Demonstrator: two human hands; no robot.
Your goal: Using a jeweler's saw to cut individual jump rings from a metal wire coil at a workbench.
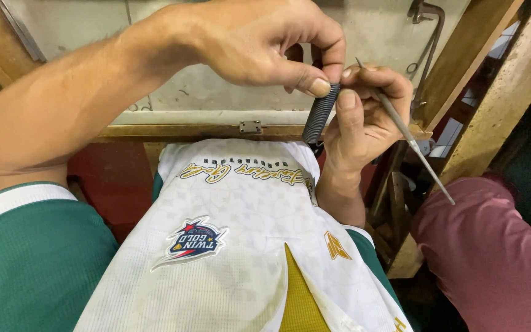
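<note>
Behind the hands stands a pale, scuffed panel with a small metal hinge (250,127) on its wooden lower edge, and wooden posts rise to the right. Below the hands lies a white and green jersey (235,227) on the person's lap.

Between the two hands sits a dark ribbed spring (319,115), a short coil whose long axis runs nearly upright, leaning slightly so its top points toward the fingertips and its lower end hangs toward the jersey. The left hand (259,40) comes from above, thumb and forefinger pinched shut on the spring's top end. The right hand (364,120) is closed just beside it, thumb pressed against the coil's upper side, while its fingers also grip a thin metal rod (404,132) slanting down to the right. Both hands touch the spring; neither is open.
</note>
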